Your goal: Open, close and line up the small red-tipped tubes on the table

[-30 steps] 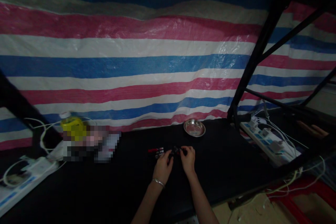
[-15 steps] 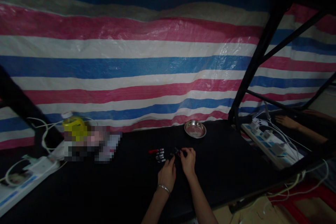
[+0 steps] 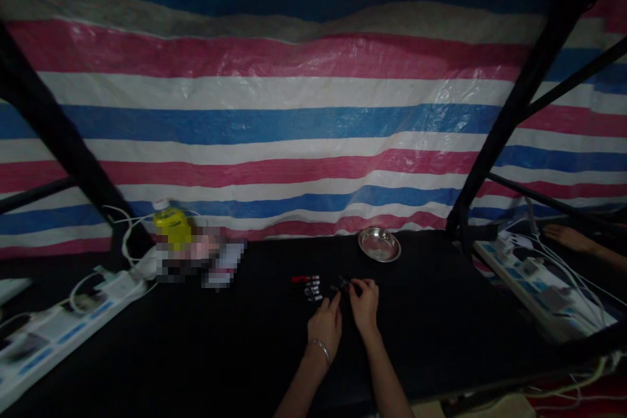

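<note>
My left hand (image 3: 325, 328), with a silvery bracelet at the wrist, is over the black table. Its fingers are drawn together with their tips at a small dark piece (image 3: 335, 287). Just to the right, my right hand (image 3: 365, 305) pinches another small dark piece, mostly covered by the fingers. What these pieces are is too dark and small to make out. Left of my hands lie several small slim items with shiny silvery ends (image 3: 313, 290); a red one (image 3: 300, 279) is at the back of the group.
A round metal dish (image 3: 379, 245) stands behind my right hand. Power strips with cables (image 3: 63, 333) lie at left and right. A yellow bottle (image 3: 171, 225) stands near the striped sheet (image 3: 274, 124). Another person's hand (image 3: 568, 237) rests beyond the right frame post (image 3: 509, 124).
The view has turned a little left, so everything appears shifted right. My hands stay close together at the small dark pieces, with little other movement.
</note>
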`<state>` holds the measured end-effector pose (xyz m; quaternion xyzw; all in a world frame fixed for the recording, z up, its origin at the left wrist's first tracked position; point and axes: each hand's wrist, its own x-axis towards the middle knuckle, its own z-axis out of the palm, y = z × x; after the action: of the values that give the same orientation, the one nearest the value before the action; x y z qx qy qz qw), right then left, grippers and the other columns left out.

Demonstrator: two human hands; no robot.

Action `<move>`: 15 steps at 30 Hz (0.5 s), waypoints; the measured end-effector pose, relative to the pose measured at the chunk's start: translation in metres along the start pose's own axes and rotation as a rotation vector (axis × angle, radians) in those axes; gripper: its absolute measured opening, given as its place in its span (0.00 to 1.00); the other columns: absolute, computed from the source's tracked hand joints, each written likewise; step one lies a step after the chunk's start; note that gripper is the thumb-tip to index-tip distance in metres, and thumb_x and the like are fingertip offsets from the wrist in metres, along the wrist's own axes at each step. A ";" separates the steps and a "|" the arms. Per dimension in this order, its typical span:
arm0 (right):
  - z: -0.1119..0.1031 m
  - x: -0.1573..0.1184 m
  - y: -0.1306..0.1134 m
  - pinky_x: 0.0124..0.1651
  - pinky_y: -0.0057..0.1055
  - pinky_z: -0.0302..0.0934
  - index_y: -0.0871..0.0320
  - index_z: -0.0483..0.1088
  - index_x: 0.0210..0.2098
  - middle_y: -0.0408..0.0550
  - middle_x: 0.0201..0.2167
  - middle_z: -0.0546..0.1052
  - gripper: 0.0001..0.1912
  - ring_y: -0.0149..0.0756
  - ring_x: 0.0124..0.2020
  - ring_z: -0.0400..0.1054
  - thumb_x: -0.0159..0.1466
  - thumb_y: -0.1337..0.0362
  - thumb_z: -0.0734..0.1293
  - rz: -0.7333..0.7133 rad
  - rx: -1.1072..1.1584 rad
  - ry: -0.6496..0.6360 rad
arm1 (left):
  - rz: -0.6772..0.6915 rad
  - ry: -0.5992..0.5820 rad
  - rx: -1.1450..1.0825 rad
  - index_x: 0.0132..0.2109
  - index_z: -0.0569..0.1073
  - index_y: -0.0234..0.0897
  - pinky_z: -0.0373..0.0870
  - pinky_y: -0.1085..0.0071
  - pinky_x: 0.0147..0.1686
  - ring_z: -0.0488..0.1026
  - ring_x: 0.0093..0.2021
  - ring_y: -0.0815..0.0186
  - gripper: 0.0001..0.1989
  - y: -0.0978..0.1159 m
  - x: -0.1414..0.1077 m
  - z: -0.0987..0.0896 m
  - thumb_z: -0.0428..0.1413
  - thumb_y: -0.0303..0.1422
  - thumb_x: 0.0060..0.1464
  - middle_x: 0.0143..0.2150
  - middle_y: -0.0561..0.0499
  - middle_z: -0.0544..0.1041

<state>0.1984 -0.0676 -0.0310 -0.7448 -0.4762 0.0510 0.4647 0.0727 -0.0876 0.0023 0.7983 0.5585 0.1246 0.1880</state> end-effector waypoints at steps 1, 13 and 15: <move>0.000 0.000 0.001 0.43 0.34 0.59 0.61 0.76 0.34 0.54 0.34 0.70 0.11 0.43 0.38 0.64 0.57 0.65 0.62 -0.001 -0.002 -0.002 | 0.000 -0.001 -0.003 0.60 0.61 0.43 0.68 0.74 0.42 0.72 0.44 0.67 0.24 0.000 0.000 0.000 0.40 0.26 0.58 0.50 0.47 0.70; 0.003 -0.001 0.005 0.42 0.36 0.58 0.59 0.73 0.29 0.53 0.32 0.71 0.10 0.44 0.37 0.65 0.56 0.64 0.61 -0.015 0.045 -0.020 | -0.010 -0.006 0.041 0.60 0.60 0.43 0.69 0.69 0.41 0.73 0.43 0.63 0.23 0.006 -0.003 -0.002 0.39 0.28 0.59 0.50 0.45 0.70; 0.002 -0.002 0.004 0.42 0.36 0.57 0.59 0.73 0.29 0.53 0.32 0.72 0.10 0.44 0.37 0.65 0.56 0.64 0.61 -0.017 0.051 -0.010 | -0.009 0.010 0.014 0.59 0.61 0.42 0.68 0.69 0.42 0.73 0.43 0.63 0.23 0.004 -0.005 -0.002 0.39 0.28 0.59 0.50 0.45 0.70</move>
<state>0.1991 -0.0680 -0.0358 -0.7284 -0.4835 0.0628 0.4814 0.0739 -0.0930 0.0060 0.7963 0.5640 0.1236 0.1803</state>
